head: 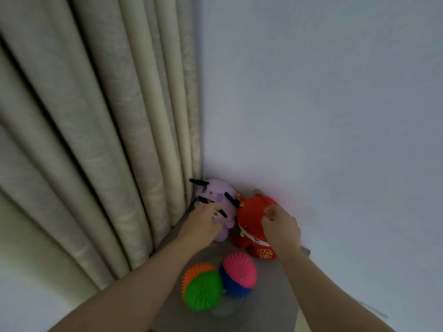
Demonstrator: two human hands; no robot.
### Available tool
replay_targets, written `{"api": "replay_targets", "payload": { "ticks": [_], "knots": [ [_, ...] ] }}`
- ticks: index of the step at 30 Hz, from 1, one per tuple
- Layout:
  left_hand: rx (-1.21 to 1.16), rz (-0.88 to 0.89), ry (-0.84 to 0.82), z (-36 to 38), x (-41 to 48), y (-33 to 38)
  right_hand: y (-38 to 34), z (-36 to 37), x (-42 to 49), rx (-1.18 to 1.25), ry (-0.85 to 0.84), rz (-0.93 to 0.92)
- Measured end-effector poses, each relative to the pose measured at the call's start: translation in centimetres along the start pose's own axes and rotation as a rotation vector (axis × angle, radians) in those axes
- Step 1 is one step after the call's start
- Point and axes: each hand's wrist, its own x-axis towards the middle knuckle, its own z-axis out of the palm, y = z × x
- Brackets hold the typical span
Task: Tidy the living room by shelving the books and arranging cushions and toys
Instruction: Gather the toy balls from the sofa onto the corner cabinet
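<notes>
By the wall point(311, 116), left fingers point(208, 210) curl on the purple plush point(219, 190), right fingers point(266, 221) pinch the red plush point(251, 213).

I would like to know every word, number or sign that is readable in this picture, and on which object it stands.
Gold embroidered sign low on the red plush toy: it seems to be a Chinese character, too blurred to read.
Purple plush toy, green and orange spiky ball, pink and blue spiky ball: no writing visible.

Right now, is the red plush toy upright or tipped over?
Upright: the red plush toy sits on its base, head uppermost, right hand gripping it.
</notes>
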Motion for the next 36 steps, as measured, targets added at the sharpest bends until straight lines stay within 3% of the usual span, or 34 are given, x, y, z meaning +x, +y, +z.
{"api": "replay_targets", "payload": {
  "ticks": [6,9,13,23,36],
  "knots": [
    [-0.023,-0.212,0.257,-3.6,-7.4,-2.9,-4.5,5.0,-4.2,0.0,-0.301,-0.238],
    [-0.059,-0.413,0.378,-5.3,-13.8,-5.8,-7.6,8.0,-8.9,0.015,-0.465,-0.319],
    [-0.188,-0.576,0.524,-6.8,-21.2,-8.7,-10.0,11.6,-14.2,0.013,-0.551,-0.47],
    [-0.302,-0.995,0.938,-10.2,-50.0,-14.8,-14.8,19.4,-41.8,-0.019,-0.974,-0.751],
    [-0.503,-1.277,1.449,-7.7,-81.4,-16.3,-12.5,24.2,-74.3,-0.165,-1.404,-0.979]
  ]
}}
